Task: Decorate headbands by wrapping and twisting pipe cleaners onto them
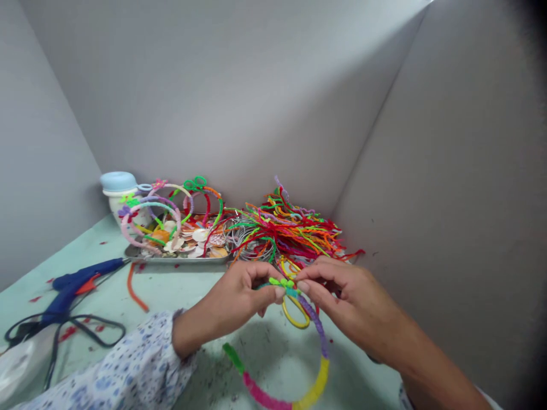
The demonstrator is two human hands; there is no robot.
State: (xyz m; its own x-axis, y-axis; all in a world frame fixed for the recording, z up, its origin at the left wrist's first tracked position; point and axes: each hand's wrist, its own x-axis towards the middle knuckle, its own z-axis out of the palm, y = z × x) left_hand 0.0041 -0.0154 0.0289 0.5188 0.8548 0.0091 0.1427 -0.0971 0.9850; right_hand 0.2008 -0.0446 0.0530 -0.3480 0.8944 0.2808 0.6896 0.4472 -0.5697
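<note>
At frame centre, the left hand [239,299] and right hand [342,296] pinch a wrapped headband [314,384] between them. Its green bow [282,282] sits at their fingertips. Fingers hide the top of the band.

Where the left hand [239,299] and right hand [342,299] are pinching together, their fingertips are covering most of the small lime-green chenille bow [282,282], so its join to the multicoloured chenille-wrapped hoop [318,364] is not showing. Below that pinch, the picture's bottom edge is cutting off the hoop's lowest arc. Far left of it, the black cord [64,333] of the blue glue gun [72,285] is running out of view, and a blurred whitish object [17,364] is too indistinct to identify.
</note>
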